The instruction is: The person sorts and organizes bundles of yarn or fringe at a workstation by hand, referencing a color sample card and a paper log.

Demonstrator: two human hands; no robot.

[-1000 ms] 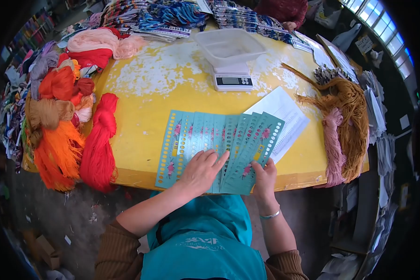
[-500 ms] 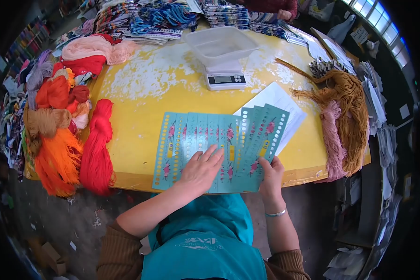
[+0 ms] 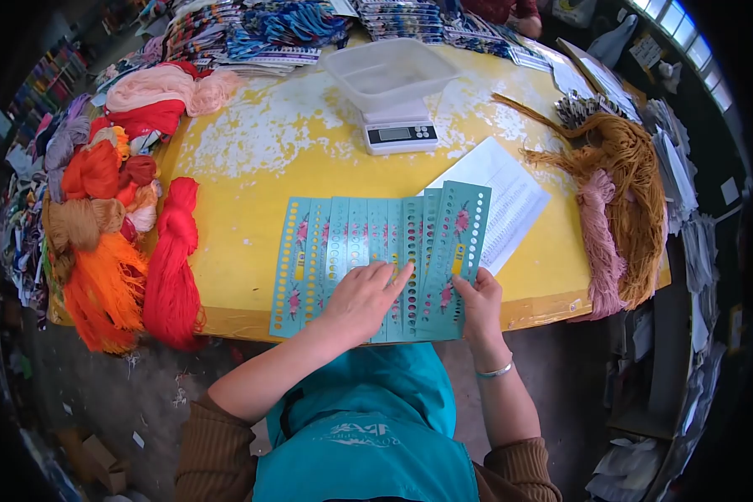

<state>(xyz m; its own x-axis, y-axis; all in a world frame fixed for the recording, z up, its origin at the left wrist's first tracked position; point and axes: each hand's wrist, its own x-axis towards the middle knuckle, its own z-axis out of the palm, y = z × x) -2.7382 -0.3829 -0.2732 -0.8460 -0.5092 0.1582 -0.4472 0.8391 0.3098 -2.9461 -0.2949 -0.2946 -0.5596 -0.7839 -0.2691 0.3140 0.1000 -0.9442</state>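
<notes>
Several teal punched cards (image 3: 314,251), printed with pink flowers and edged with rows of holes, lie overlapping along the table's front edge. My left hand (image 3: 361,294) rests on the middle cards, palm down with its fingers stretched out. At the right end of the row, my right hand (image 3: 479,308) grips the lower right edge of the top teal card (image 3: 453,238), thumb on its face. That card leans slightly to the right over the ones beneath it. A white printed sheet (image 3: 510,201) lies partly behind it.
A digital scale (image 3: 400,135) with a clear plastic tub (image 3: 391,71) stands at mid-table. Red yarn (image 3: 176,263) and orange yarn (image 3: 109,289) lie left, pink yarn (image 3: 601,243) and brown yarn (image 3: 632,184) right. Thread bundles (image 3: 284,29) line the back, near another person's hand (image 3: 527,27).
My right hand has brought the fanned cards at the right end leftward, so they overlap the row more closely. My left hand stays on the middle cards, its fingers shifted slightly right.
</notes>
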